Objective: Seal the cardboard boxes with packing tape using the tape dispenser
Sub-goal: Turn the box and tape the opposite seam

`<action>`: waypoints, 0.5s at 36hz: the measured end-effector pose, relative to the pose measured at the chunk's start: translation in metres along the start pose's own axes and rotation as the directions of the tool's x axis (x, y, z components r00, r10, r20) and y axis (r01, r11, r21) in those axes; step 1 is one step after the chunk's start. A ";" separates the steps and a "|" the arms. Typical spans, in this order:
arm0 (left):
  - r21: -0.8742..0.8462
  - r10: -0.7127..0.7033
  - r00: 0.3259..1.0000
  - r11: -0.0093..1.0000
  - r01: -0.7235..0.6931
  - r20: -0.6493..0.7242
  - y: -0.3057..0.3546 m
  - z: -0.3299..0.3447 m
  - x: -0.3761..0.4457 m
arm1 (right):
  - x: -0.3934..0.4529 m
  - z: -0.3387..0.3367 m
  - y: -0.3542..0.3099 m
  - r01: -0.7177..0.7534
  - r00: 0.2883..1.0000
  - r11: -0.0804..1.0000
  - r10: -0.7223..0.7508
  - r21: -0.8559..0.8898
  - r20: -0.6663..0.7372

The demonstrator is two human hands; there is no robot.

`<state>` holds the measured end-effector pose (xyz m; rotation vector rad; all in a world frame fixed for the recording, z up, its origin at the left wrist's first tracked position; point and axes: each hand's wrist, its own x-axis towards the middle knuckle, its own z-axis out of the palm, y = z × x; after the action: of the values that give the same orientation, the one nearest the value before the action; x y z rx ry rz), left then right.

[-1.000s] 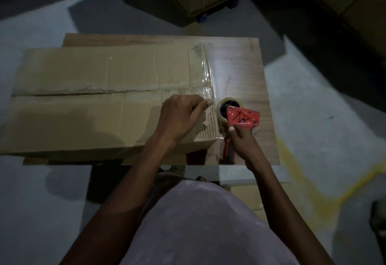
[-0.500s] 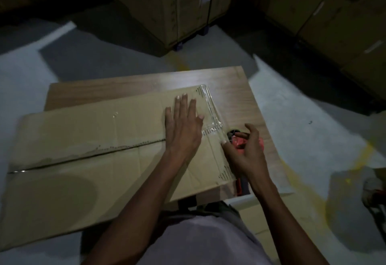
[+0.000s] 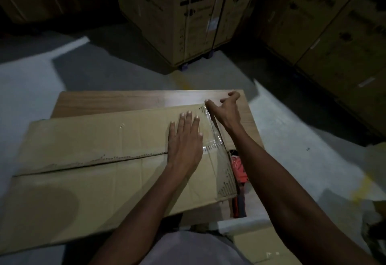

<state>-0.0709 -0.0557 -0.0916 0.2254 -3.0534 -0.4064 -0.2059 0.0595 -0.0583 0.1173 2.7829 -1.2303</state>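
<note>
Right hand [image 3: 226, 110] now off red dispenser [image 3: 239, 170], at glossy tape's [image 3: 213, 131] far end

Left hand [image 3: 184, 139] flat, palm down, fingers [image 3: 189, 116] straight and close together, thumb out to the right — forearm running back toward the lower middle. Right hand [image 3: 224, 111] farther forward and just to the right, fingers loosely spread and slightly bent, holding nothing — index finger stretched toward the left, forearm angled back to the lower right.
</note>
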 end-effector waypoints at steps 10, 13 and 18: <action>-0.060 -0.012 1.000 0.998 0.010 -0.028 0.000 -0.001 -0.001 | -0.020 0.002 -0.002 0.026 0.999 0.985 -0.022 0.173 -0.026; -0.052 -0.008 0.999 0.999 0.007 -0.037 0.001 -0.002 -0.003 | -0.040 0.000 0.010 0.133 0.991 0.986 -0.133 0.101 -0.003; -0.040 -0.021 1.000 0.999 0.020 -0.017 0.002 -0.005 -0.002 | -0.052 0.004 0.013 0.219 0.929 0.973 -0.232 0.077 0.289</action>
<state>-0.0688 -0.0547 -0.0861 0.2570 -3.0251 -0.4637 -0.1521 0.0642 -0.0645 -0.3653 2.5603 -1.2365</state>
